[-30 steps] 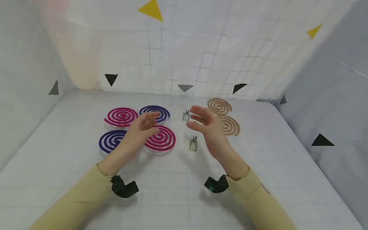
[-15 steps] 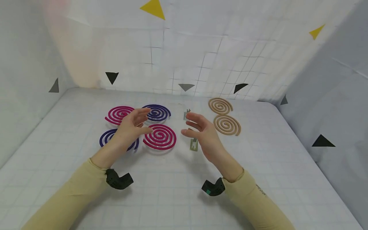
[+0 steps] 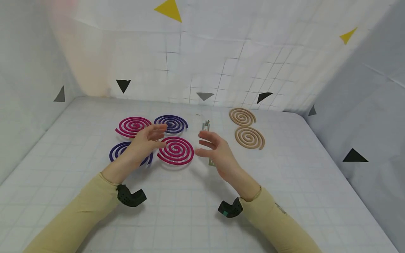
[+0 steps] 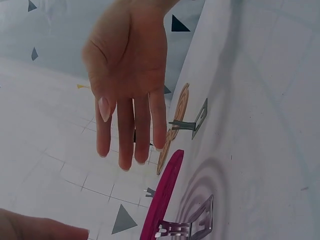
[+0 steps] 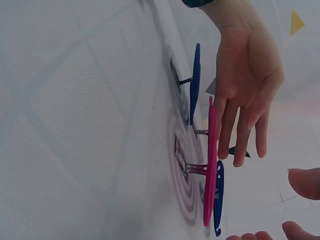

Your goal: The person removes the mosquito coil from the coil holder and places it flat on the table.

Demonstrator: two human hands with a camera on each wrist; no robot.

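Note:
My left hand [image 3: 140, 146] hovers above the near blue mosquito coil [image 3: 111, 154], partly hiding it, beside the near pink coil [image 3: 175, 148]. Its fingers are relaxed and hold nothing. My right hand [image 3: 218, 154] is held above the table with loosely spread fingers, covering much of the near metal coil stand [image 3: 211, 163]. Just beyond its fingertips is the far metal stand [image 3: 206, 126]. In the left wrist view the pink coil [image 4: 164, 192] is raised on its own metal stand [image 4: 202, 222]. The palms face each other, apart.
Behind the left hand are a far pink coil [image 3: 135, 125] and a far blue coil [image 3: 170, 124]. Two tan coils [image 3: 242, 116] lie flat at the back right. White sheeting with dark triangles [image 3: 123, 85] walls the table on three sides.
My right hand has moved left and slightly nearer, now over the near stand. My left hand has shifted a little to the left. The coils and stands have stayed put.

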